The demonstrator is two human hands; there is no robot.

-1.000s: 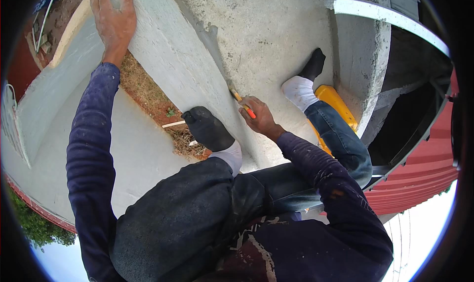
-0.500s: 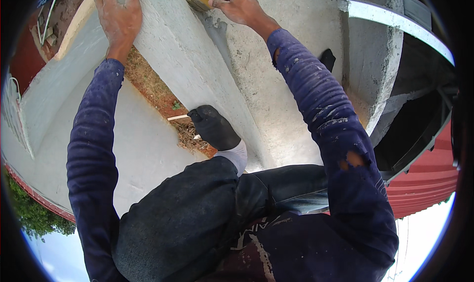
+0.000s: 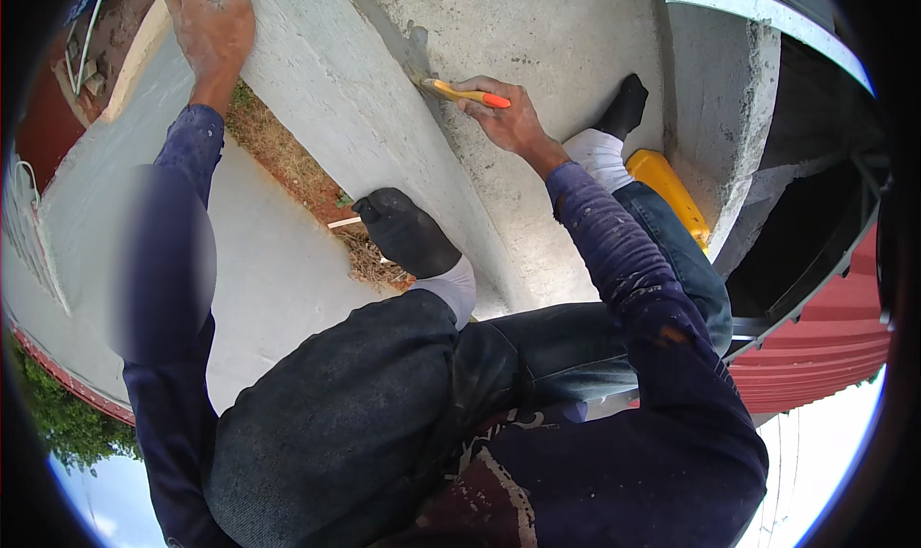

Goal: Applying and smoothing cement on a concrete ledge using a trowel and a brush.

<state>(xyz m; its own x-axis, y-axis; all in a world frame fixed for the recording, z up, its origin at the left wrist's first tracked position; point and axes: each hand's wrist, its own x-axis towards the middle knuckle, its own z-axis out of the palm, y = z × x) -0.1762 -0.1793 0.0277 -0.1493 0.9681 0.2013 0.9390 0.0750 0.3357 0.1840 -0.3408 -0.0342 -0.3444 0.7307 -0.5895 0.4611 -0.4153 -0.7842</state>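
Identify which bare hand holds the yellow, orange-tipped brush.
The right hand, gripping the brush; the left hand rests open, without a tool, on the grey concrete ledge.

The upper edge cuts off the fingertips of your left hand (image 3: 213, 44), and a blurred patch covers much of your left sleeve (image 3: 163, 260). Some fingers of your right hand (image 3: 516, 121) are tucked out of sight. The tips of your brush (image 3: 465, 93) are too small to make out. Your right leg (image 3: 662, 231) partly hides the yellow container (image 3: 673, 193).
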